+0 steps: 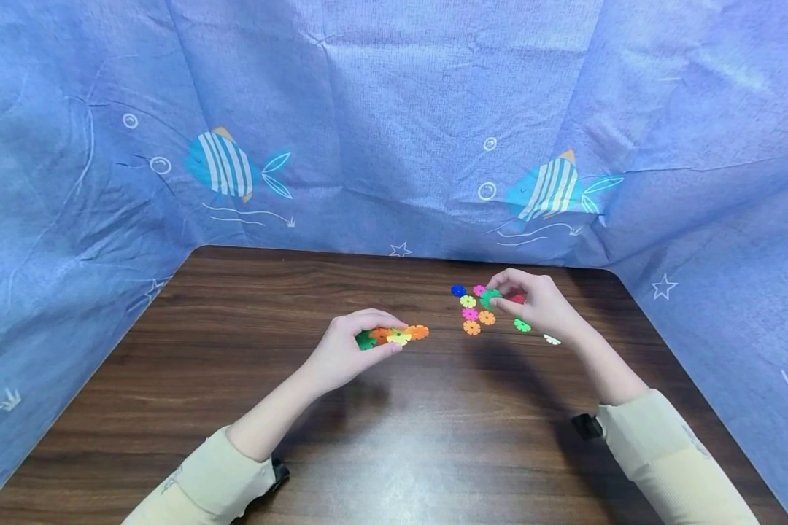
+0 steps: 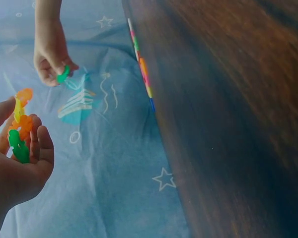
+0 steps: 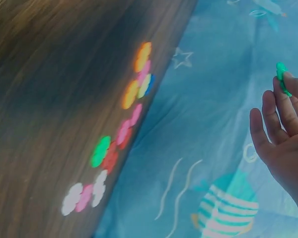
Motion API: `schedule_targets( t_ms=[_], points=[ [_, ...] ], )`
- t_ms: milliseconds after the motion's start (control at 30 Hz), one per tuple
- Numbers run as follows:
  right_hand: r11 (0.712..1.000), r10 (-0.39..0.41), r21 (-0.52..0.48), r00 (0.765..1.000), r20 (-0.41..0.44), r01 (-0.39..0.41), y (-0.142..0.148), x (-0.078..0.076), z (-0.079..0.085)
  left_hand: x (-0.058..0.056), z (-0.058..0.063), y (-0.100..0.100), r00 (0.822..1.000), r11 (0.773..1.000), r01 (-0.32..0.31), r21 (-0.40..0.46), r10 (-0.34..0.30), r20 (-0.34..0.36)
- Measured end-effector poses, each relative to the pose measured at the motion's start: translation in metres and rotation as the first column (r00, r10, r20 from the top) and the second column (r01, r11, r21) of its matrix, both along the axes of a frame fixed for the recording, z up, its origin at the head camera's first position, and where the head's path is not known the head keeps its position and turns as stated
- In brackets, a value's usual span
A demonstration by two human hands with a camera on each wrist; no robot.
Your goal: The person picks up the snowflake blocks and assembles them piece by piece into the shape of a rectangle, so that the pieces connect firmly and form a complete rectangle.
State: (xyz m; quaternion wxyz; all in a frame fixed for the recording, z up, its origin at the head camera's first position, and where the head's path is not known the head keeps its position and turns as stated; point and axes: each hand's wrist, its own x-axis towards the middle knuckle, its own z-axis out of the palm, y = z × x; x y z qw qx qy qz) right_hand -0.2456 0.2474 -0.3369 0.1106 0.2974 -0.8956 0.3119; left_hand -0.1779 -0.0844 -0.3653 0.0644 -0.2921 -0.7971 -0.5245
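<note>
Green, orange and yellow, a chain of flower-shaped pieces is gripped by the left hand above the bench. One green piece, also raised, is pinched by the right hand between thumb and finger, apart from the chain. Loose pieces of several colours are spread on the bench, near the right hand.

No words or numbers can be read. Faint marks on the left sleeve and right sleeve are illegible.
</note>
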Motion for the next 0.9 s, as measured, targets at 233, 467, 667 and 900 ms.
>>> schedule_targets(
  t_ms=[233,467,667,900],
  points=[
    [0.993,-0.025,-0.116,0.996,0.086,0.035,-0.016,0.014,0.013,0.001,0.0,0.001,0.998,0.999,-0.019,-0.028,0.018,-0.055],
    [0.959,0.013,-0.279,0.98,0.198,0.044,-0.033,0.026,0.019,0.0,-0.001,0.003,0.995,1.0,-0.015,-0.008,0.014,-0.101],
    [0.937,0.07,-0.348,0.951,0.3,0.041,-0.049,0.037,0.018,-0.001,0.001,0.004,0.993,1.0,-0.022,-0.013,0.021,-0.114],
    [0.918,0.088,-0.391,0.924,0.371,0.07,-0.065,0.046,0.017,0.0,0.002,0.008,0.992,0.999,-0.043,0.01,0.044,-0.119]
  ],
)
